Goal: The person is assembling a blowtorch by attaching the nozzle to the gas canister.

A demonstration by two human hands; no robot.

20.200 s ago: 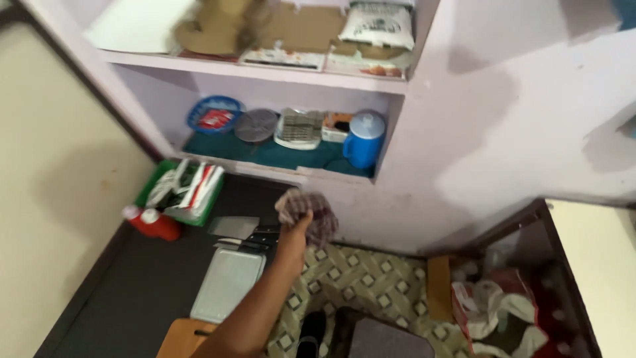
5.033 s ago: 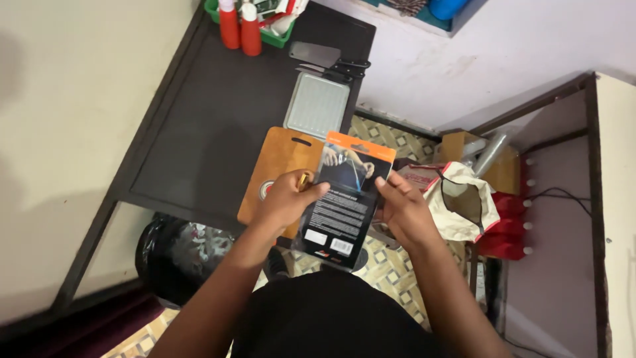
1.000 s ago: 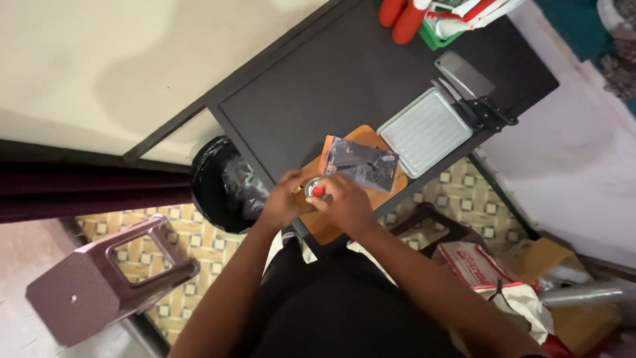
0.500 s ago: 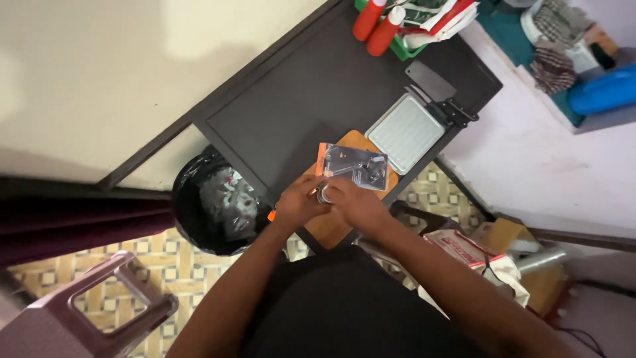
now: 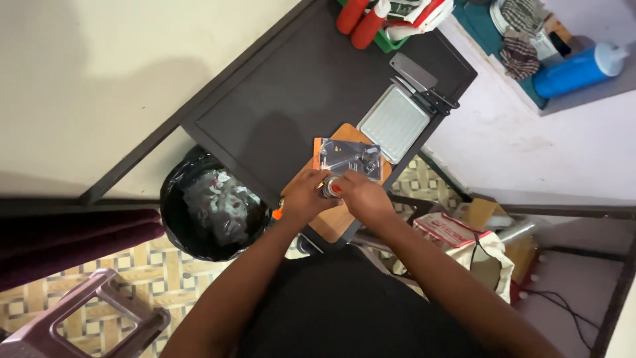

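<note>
**Both hands meet on a small object at the board's near end**

The left hand and the right hand close in from either side on a small roundish object with a red spot, held between the fingertips just above the near end of the wooden cutting board. Each grip is curled tight around it; what exactly the object is stays too small to tell. Both hands sit equally near it.

The flat blister package with an orange edge lies on the board just beyond the fingers, its long axis running across, left to right. Farther along the dark surface rests a pale ridged tray. A bin lined with a black bag stands beside the surface, to the left.
</note>
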